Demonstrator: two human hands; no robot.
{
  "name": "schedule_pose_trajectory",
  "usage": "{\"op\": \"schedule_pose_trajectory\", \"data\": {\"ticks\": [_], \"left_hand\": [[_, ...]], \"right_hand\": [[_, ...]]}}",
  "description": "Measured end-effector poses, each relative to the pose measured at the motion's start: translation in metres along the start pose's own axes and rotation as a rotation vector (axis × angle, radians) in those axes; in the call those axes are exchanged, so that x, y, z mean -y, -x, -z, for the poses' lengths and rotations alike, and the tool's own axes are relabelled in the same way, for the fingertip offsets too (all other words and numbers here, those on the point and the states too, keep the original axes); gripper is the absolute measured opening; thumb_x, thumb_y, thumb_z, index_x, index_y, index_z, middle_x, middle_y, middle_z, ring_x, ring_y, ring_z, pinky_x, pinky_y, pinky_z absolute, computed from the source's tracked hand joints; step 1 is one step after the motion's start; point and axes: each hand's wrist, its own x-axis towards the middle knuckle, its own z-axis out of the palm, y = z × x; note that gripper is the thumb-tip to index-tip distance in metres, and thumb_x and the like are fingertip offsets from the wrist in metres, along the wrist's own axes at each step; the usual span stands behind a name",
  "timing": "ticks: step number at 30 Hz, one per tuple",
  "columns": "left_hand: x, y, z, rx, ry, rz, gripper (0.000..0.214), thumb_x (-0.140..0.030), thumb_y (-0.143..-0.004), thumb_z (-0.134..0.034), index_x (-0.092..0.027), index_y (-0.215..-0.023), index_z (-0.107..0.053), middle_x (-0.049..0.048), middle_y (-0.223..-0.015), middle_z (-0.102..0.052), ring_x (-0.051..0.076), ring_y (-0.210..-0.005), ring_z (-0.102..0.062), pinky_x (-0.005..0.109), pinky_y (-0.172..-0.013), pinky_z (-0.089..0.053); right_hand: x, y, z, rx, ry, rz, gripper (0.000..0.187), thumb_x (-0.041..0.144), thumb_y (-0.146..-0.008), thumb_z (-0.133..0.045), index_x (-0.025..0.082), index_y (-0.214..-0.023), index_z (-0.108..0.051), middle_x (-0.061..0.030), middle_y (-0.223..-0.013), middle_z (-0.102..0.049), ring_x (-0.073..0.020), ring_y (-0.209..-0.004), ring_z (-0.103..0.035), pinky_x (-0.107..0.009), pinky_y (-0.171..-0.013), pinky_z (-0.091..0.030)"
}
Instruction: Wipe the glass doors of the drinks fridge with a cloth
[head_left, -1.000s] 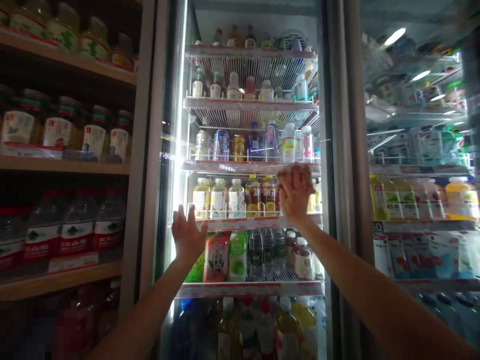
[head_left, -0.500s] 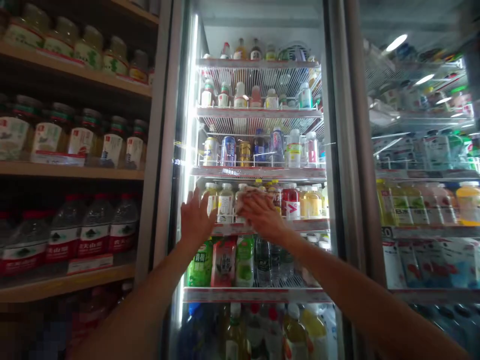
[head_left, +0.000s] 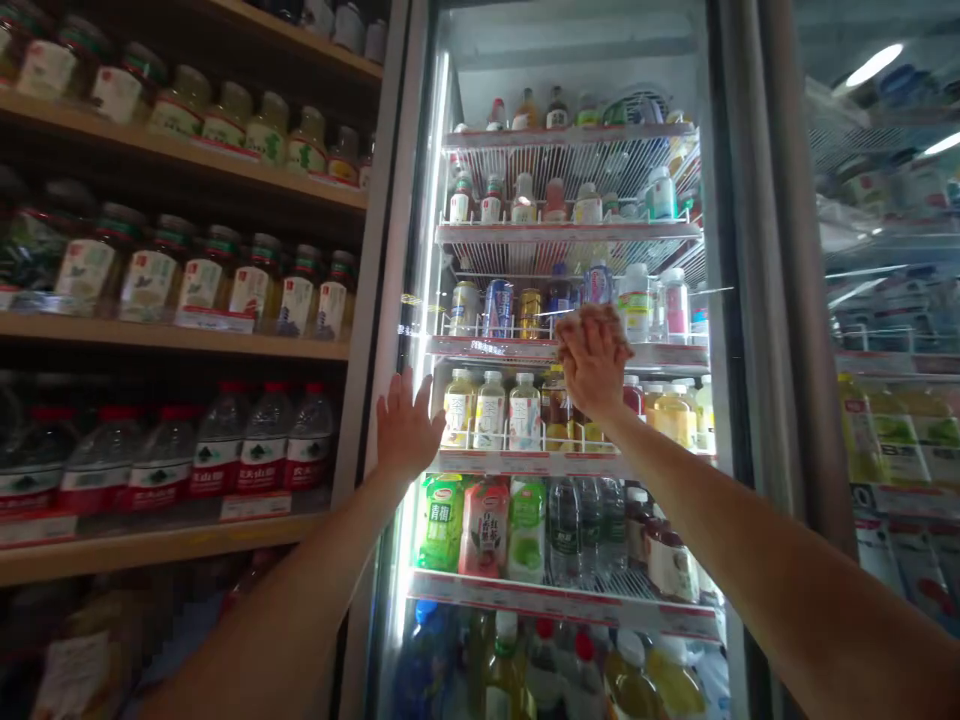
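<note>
My right hand (head_left: 596, 372) presses a crumpled pale, brownish cloth (head_left: 621, 330) against the glass door (head_left: 517, 545) of a lit drinks cooler, in front of the shelf of cans. The fingers lie over the cloth and its far side is hidden. Flat against the door's left side, near the metal frame (head_left: 379, 350), my left hand (head_left: 409, 428) has its fingers spread and holds nothing. Behind the glass stand tea bottles (head_left: 491, 410), cans (head_left: 499, 308) and large green and red drink bottles (head_left: 484, 527).
Wooden shelves (head_left: 180, 335) at the left carry glass jars (head_left: 202, 280) and red-capped water bottles (head_left: 221, 440). To the right, past a thick metal post (head_left: 776, 250), another glass-fronted cooler (head_left: 900, 340) holds more drinks. Light reflections show on the glass.
My right hand has moved up the glass with the cloth, from the tea-bottle shelf to the can shelf. My left hand stays by the door's left side. The view has turned left.
</note>
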Motion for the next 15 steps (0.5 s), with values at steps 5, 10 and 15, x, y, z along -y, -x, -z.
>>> {"op": "schedule_pose_trajectory", "data": {"ticks": [5,10,15], "left_hand": [[0.012,0.004,0.004,0.022,-0.023,0.004,0.054,-0.031,-0.085,-0.042,-0.016,-0.137,-0.035,0.0146,-0.149,-0.022,0.030,-0.138,-0.017,0.051,-0.109,-0.022],[0.035,0.013,0.005,0.001,-0.029,0.040,0.055,-0.030,-0.083,-0.045,-0.014,-0.135,-0.037,0.0163,-0.149,-0.023,0.032,-0.137,-0.022,0.052,-0.106,-0.026],[0.062,0.019,0.011,-0.037,-0.048,0.083,0.057,-0.030,-0.083,-0.044,-0.012,-0.137,-0.035,0.0183,-0.148,-0.025,0.035,-0.135,-0.024,0.054,-0.105,-0.028]], "right_hand": [[0.031,0.020,-0.009,0.247,-0.056,0.548,0.050,0.027,-0.084,-0.048,0.031,-0.134,-0.040,0.0005,-0.149,-0.026,-0.0289,-0.138,-0.015,-0.056,-0.110,-0.012],[0.063,0.000,-0.017,0.198,-0.034,0.279,0.045,0.028,-0.088,-0.043,0.026,-0.132,-0.042,-0.0043,-0.150,-0.023,-0.0321,-0.137,-0.016,-0.059,-0.107,-0.014],[0.113,0.015,-0.037,0.238,-0.183,0.600,0.039,0.027,-0.088,-0.043,0.029,-0.126,-0.048,-0.0002,-0.146,-0.032,-0.0283,-0.137,-0.018,-0.056,-0.110,-0.010]]}}
